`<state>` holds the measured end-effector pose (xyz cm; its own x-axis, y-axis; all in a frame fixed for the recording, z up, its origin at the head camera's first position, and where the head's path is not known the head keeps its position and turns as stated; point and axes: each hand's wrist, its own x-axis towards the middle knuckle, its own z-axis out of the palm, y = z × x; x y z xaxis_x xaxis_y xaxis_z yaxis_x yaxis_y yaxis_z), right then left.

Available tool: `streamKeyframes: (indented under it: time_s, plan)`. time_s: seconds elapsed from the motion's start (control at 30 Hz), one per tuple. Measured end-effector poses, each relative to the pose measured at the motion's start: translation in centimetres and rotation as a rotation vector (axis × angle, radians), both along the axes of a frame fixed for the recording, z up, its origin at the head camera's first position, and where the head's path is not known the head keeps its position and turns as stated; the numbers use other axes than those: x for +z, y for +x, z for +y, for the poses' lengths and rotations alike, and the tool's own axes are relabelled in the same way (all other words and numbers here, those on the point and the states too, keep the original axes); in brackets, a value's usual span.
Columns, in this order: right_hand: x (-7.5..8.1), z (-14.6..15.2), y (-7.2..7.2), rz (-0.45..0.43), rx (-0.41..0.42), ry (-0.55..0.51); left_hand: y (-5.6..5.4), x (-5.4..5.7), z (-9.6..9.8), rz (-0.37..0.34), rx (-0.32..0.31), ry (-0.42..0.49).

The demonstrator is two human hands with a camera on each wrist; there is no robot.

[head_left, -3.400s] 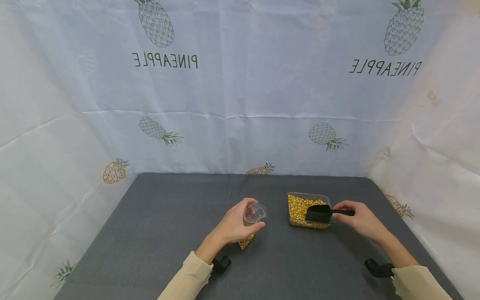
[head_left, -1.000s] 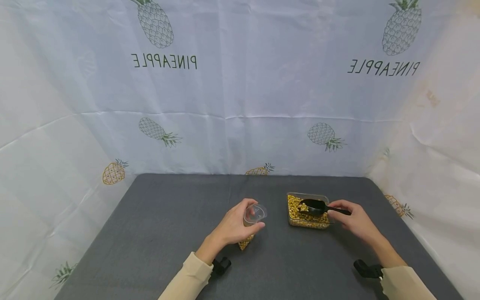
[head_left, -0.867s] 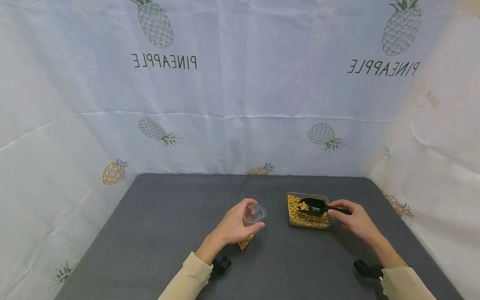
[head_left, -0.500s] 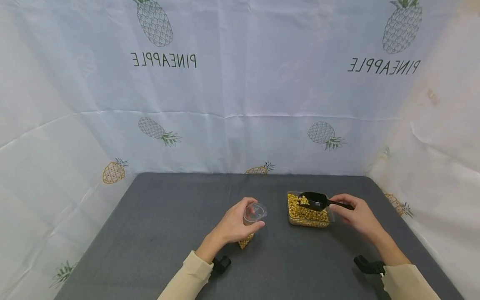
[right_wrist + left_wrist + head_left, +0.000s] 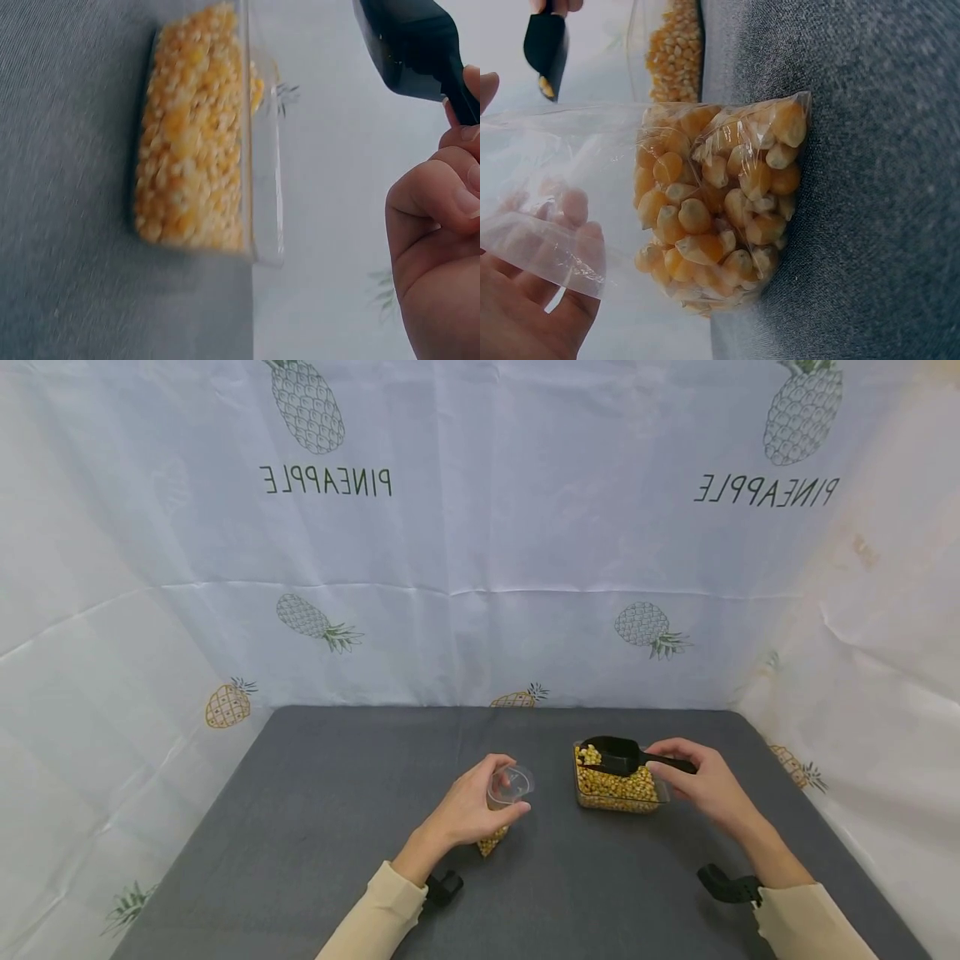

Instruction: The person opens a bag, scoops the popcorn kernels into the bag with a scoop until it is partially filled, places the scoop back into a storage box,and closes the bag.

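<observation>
My left hand (image 5: 468, 806) curls round the open top of a clear plastic bag (image 5: 517, 783). Yellow corn kernels (image 5: 712, 202) fill the bag's lower part, which stands on the cloth in the left wrist view. To the right, a clear rectangular container (image 5: 618, 804) holds more kernels (image 5: 191, 135). Thumb and fingers of my right hand (image 5: 708, 783) pinch the handle of a black scoop (image 5: 621, 757). Raised over the container, the scoop carries a small heap of kernels at its front end, pointing left. In the right wrist view the scoop (image 5: 416, 49) is partly cut off.
A dark grey cloth (image 5: 360, 793) covers the table. Behind and at both sides hangs a white curtain (image 5: 480, 527) printed with pineapples. Black wrist mounts (image 5: 444, 890) hang below both wrists, close over the table.
My right hand has turned the scoop upright out of the container's corn, now loaded with kernels, then lifted it and shifted it slightly left. My left hand and the bag stay put.
</observation>
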<state>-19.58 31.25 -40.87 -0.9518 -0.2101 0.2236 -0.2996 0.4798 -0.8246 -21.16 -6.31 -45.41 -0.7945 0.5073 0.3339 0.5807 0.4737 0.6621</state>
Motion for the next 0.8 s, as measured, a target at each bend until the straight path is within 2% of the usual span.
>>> streamKeyframes:
  time_s: [0.23, 0.57, 0.8]
  plan:
    - [0.2, -1.7, 0.0, 0.051, 0.018, 0.017, 0.1, 0.2, 0.0, -0.008, 0.010, 0.002]
    - [0.5, -3.7, 0.0, 0.032, 0.067, -0.018, 0.1, 0.4, -0.1, -0.005, 0.008, 0.002]
    - [0.6, -5.2, 0.1, 0.064, 0.079, 0.008, 0.2, 0.2, -0.1, -0.014, 0.006, 0.002]
